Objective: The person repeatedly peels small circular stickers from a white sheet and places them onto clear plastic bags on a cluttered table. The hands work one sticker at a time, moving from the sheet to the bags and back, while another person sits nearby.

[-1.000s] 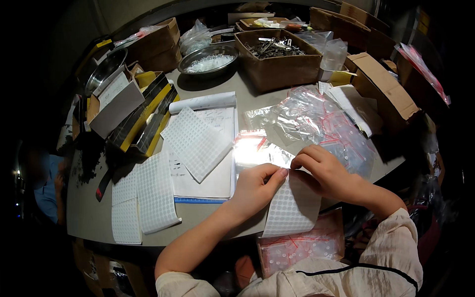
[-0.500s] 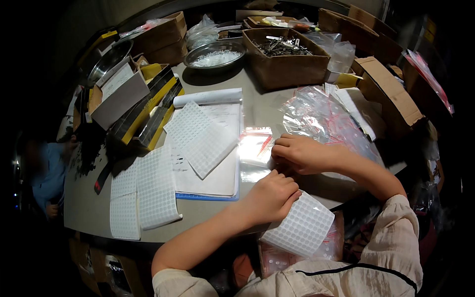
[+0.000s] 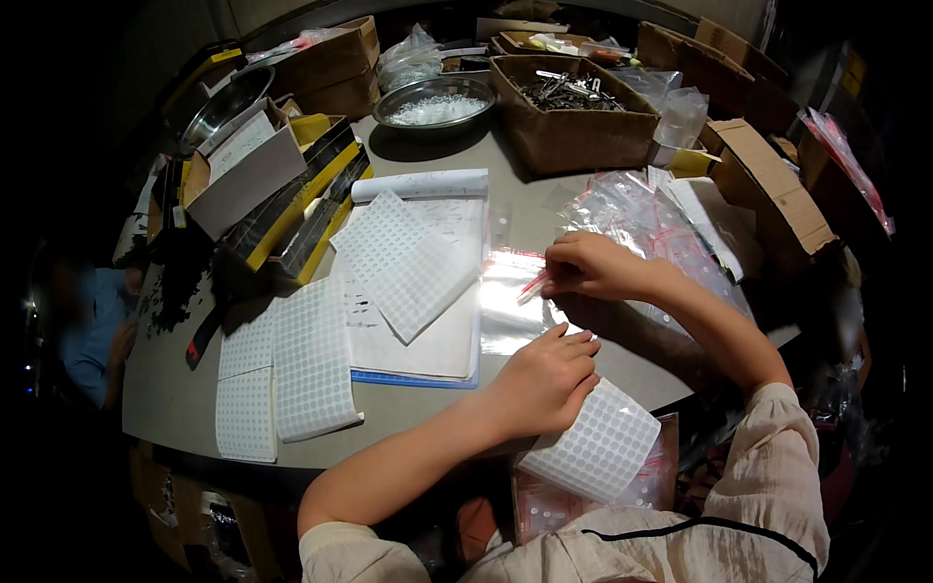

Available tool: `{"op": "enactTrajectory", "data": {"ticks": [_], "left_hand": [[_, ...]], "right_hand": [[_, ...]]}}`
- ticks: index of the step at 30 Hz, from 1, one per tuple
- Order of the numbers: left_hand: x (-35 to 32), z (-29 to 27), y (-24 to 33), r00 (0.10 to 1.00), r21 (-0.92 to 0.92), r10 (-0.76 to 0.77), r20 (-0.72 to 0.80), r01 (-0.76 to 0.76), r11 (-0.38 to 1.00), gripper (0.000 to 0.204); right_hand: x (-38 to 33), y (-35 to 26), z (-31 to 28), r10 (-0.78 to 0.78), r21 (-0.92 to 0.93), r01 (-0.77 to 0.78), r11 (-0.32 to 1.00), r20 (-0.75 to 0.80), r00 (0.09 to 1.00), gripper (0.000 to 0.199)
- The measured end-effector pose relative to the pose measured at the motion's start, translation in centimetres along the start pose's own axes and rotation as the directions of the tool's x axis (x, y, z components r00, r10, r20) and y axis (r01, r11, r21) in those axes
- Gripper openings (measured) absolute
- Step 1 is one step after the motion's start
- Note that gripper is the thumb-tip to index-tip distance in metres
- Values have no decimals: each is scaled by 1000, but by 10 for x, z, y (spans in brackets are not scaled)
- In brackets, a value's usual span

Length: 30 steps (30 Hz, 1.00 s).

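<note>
My right hand (image 3: 595, 264) is closed in a pinch at the red-striped mouth of a clear zip bag (image 3: 535, 282). That bag lies on a shiny stack of similar bags (image 3: 507, 316). Nearer to me, my left hand (image 3: 546, 379) has its fingers bent over the top of a white sheet of round stickers (image 3: 604, 442). Its thumb presses along the sheet's edge, and its fingertips point at the bags. The sheet hangs past the table edge, above a box of red-lined clear bags (image 3: 653, 486). My left hand partly hides the sheet's upper end.
Left of the bags lie a clipboard with papers (image 3: 457, 350) and more sticker sheets (image 3: 316, 355). Loose clear bags (image 3: 622, 209) spread at the right. Behind stand a metal bowl (image 3: 434, 104) and a carton of metal parts (image 3: 573, 131). Another person (image 3: 97, 325) is at the far left.
My right hand has moved slightly up and away from my left hand, widening the gap between them. The left fingers have stretched out somewhat. The whole view has shifted a little.
</note>
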<state>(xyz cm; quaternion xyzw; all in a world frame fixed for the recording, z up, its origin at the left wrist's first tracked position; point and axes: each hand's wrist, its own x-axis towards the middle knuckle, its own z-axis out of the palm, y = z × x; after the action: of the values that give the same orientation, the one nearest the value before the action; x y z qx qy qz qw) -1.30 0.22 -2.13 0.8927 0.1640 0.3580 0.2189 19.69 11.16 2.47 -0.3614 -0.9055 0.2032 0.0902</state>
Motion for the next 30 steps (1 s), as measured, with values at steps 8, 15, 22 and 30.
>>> {"op": "enactTrajectory", "data": {"ticks": [8,15,22,30], "left_hand": [[4,-4,2,1000,31,25,-2,-24,999,21],[2,-3,4,996,-45,-91,21,92,995,19],[-4,3,-12,993,10,-116,28,116,993,32],[5,-7,4,967,-210,-250,-44,236,949,18]], "right_hand": [[-46,9,0,-96,-39,90,995,-187,978,26],[-79,-20,-14,211,-1,-219,976,-272,939,69],[-102,-62,-9,53,123,-17,992,-298,953,38],[-106,-88,28,-59,-64,38,997,-370,927,36]]}}
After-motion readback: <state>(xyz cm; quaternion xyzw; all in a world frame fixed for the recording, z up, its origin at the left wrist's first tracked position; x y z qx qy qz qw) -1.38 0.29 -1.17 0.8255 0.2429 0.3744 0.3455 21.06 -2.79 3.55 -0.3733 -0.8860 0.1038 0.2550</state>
